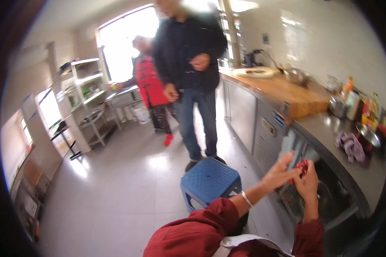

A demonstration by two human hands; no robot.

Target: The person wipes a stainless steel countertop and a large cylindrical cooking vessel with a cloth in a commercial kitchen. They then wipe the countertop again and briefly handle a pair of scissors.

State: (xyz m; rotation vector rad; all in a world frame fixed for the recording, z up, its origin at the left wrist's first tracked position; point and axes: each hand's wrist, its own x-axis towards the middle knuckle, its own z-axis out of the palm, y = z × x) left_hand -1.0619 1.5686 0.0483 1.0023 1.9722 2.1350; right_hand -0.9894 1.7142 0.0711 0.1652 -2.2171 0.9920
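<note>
Both my hands are raised close together in front of the steel counter, over its dark open lower part. My right hand (306,184) grips a small red object (301,168), too blurred to name. My left hand (280,173), with a silver bangle on its wrist, reaches in from the left against the red object. Its fingers are partly spread, and I cannot tell whether they hold it. Just behind the hands is a pale grey-blue sheet or cloth (292,144), also blurred. A blue plastic stool (210,176) stands on the floor left of my forearm.
A person in a dark jacket (193,48) stands just beyond the stool; another in red (149,80) is farther back. Along the right runs a counter with a wooden board (296,101), a purple cloth (350,146) and several bottles (370,107). White shelving (90,77) stands back left.
</note>
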